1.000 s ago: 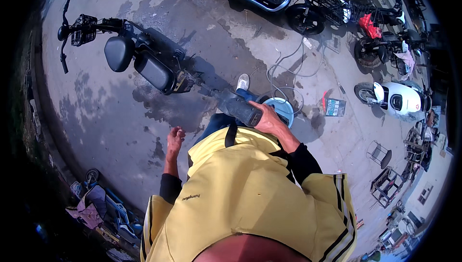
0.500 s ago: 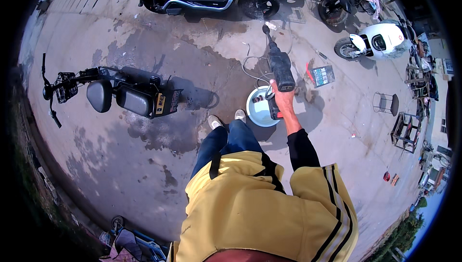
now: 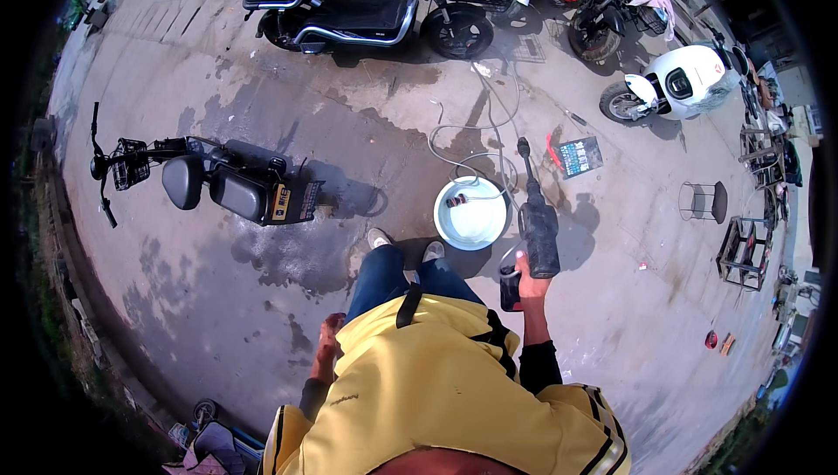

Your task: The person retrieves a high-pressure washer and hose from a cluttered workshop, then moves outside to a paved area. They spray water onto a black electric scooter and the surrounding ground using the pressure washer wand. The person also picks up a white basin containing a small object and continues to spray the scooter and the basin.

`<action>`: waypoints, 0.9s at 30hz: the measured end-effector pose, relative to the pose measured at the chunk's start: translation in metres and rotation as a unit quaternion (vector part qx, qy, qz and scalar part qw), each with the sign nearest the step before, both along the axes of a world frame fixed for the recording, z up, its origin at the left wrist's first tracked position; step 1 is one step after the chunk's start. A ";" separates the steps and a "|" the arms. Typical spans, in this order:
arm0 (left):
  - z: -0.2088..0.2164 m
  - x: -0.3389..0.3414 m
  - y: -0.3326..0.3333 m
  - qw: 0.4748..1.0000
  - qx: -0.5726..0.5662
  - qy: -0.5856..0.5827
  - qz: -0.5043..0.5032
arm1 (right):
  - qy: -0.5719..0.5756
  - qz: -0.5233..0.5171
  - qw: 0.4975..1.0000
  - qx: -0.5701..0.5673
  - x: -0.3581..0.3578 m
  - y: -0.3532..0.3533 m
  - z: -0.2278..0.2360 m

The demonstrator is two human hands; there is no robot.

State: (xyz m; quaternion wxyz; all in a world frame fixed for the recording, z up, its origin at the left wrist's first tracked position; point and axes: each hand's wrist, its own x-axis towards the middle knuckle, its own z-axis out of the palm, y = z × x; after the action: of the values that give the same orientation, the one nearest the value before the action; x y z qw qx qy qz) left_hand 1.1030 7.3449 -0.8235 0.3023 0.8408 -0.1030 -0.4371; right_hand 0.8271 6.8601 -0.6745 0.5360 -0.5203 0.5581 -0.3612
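My right hand [image 3: 532,283] is closed round the handle of a black cordless pressure washer gun [image 3: 540,235]. Its long nozzle points away from me, and a battery block [image 3: 510,288] shows below the grip. A thin hose [image 3: 509,187] trails from the gun toward a pale blue basin [image 3: 439,229] on the ground just left of it. Water and a small dark, striped fitting [image 3: 456,201] are in the basin. Down beside my left hip hangs my left hand [image 3: 330,335], partly seen and touching no tool; its fingers are not clear.
A black electric scooter [image 3: 240,187] stands on wet concrete at left. Another scooter [image 3: 358,17] is parked ahead, with a white scooter [image 3: 690,82] at far right. Hose loops [image 3: 445,139] and a printed sheet [image 3: 582,157] lie on the ground. A metal frame [image 3: 744,252] stands right.
My right hand has drawn the pressure washer gun back toward me and slightly right, away from over the basin. My left hand has come into view at my side.
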 end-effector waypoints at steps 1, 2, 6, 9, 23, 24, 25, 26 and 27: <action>-0.005 -0.004 -0.006 1.000 0.000 0.021 0.002 | -0.021 0.027 0.999 -0.032 -0.018 0.011 0.003; -0.004 -0.005 -0.012 0.999 0.007 0.045 0.000 | -0.003 -0.006 1.000 -0.023 -0.029 0.018 -0.001; 0.026 -0.016 -0.015 0.988 -0.123 0.054 -0.077 | 0.021 -0.047 0.996 -0.069 -0.051 0.003 -0.029; -0.017 0.010 0.027 0.920 -0.166 -0.215 -0.284 | 0.019 -0.118 0.992 0.025 -0.037 -0.035 -0.017; -0.030 0.034 -0.003 0.955 -0.056 -0.137 -0.256 | 0.051 -0.204 0.974 -0.084 -0.164 0.033 0.109; -0.033 0.042 -0.023 0.962 -0.022 -0.049 -0.268 | 0.073 -0.223 0.970 -0.066 -0.177 0.050 0.133; -0.046 0.050 -0.015 0.971 -0.163 -0.036 -0.173 | 0.098 -0.255 0.962 -0.030 -0.186 0.073 0.158; -0.041 0.052 -0.045 0.930 -0.236 -0.103 -0.262 | 0.109 -0.257 0.960 -0.024 -0.184 0.075 0.177; -0.043 0.069 -0.086 0.942 -0.161 -0.053 -0.288 | 0.122 -0.262 0.957 -0.020 -0.194 0.088 0.180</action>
State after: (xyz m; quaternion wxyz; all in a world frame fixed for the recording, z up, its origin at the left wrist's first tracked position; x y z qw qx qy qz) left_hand 1.1725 7.2591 -0.8664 0.2885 0.7372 -0.4258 -0.4382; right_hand 0.6333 6.9478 -0.4950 0.3398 -0.4062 0.7291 -0.4336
